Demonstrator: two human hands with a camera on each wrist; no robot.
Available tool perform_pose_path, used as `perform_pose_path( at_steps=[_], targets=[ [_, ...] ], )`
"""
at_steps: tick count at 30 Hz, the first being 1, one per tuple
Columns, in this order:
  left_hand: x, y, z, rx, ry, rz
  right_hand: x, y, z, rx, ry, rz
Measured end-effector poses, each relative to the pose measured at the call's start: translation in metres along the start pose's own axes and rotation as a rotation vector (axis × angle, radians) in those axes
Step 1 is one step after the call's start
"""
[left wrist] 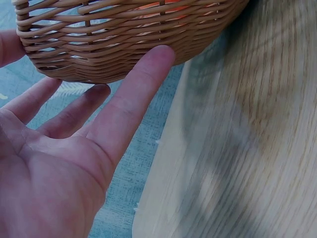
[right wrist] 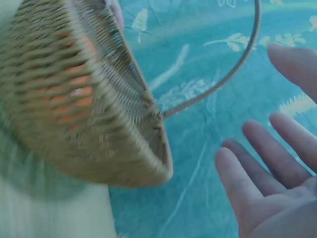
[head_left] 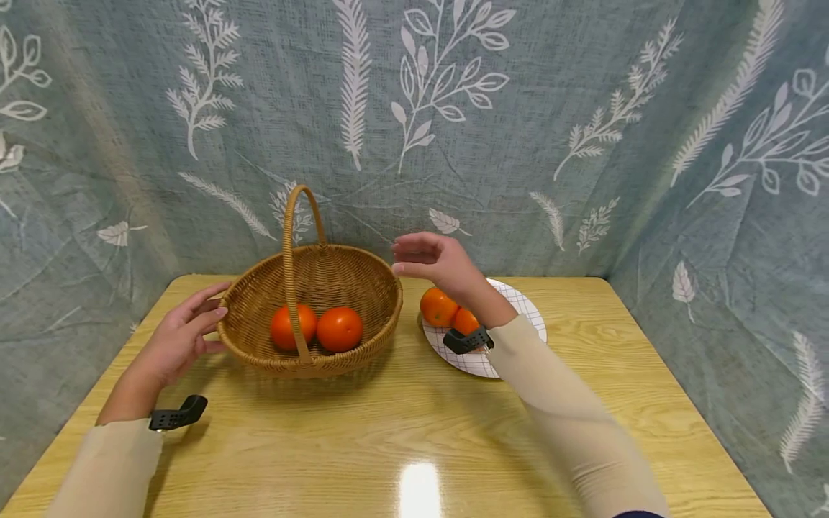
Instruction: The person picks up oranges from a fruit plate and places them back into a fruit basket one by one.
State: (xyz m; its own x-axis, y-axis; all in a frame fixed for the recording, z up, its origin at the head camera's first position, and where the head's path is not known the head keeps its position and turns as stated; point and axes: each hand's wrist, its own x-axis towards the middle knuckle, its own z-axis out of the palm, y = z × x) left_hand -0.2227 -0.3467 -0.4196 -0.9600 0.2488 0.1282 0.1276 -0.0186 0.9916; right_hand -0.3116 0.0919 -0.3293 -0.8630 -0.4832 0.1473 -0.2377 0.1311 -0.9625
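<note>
A brown wicker basket [head_left: 363, 262] with an upright arched handle stands on the wooden table. Inside lie two smooth orange-red round fruits [head_left: 340, 329], side by side around the foot of the handle. My left hand [head_left: 178, 334] touches the left side of this basket, fingertips at the rim; in the left wrist view, straight fingers [left wrist: 143, 84] lie against the woven wall. Past the opposite rim hovers my right hand [head_left: 440, 266], its fingers loosely bent around nothing. The right wrist view has its fingers [right wrist: 233, 173] apart from the basket and its handle.
A white plate [head_left: 527, 316] with a grid pattern sits right of the basket, under my right forearm. At least two orange fruits [head_left: 438, 307] lie on it, partly hidden by the wrist. A leaf-patterned grey-blue cloth [head_left: 388, 194] surrounds the wooden table [head_left: 311, 446].
</note>
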Motion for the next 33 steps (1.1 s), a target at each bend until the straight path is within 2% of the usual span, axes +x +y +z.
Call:
perform_pose_path(
  at_steps=[4,10,12,15,20,26,33],
  targets=[
    [-0.001,0.001,-0.001,0.015,-0.009,-0.003,-0.017,0.018,-0.012,0.054,0.128,-0.02],
    [-0.001,0.001,-0.003,0.021,-0.005,0.012,-0.039,0.051,-0.026,-0.022,0.28,-0.07],
    [-0.002,0.001,-0.003,0.022,-0.008,0.017,-0.048,0.062,-0.03,-0.032,0.313,-0.07],
    [-0.002,0.0,-0.003,0.024,-0.016,0.018,-0.062,0.075,-0.034,0.009,0.355,-0.057],
    [-0.001,0.001,-0.002,0.041,-0.02,0.005,-0.082,0.088,-0.039,0.021,0.442,-0.056],
    [-0.002,0.001,-0.002,0.042,-0.025,-0.001,-0.097,0.098,-0.042,-0.039,0.537,-0.017],
    [-0.001,0.003,-0.001,0.03,-0.038,0.004,-0.111,0.113,-0.038,-0.037,0.586,0.049]
  ],
)
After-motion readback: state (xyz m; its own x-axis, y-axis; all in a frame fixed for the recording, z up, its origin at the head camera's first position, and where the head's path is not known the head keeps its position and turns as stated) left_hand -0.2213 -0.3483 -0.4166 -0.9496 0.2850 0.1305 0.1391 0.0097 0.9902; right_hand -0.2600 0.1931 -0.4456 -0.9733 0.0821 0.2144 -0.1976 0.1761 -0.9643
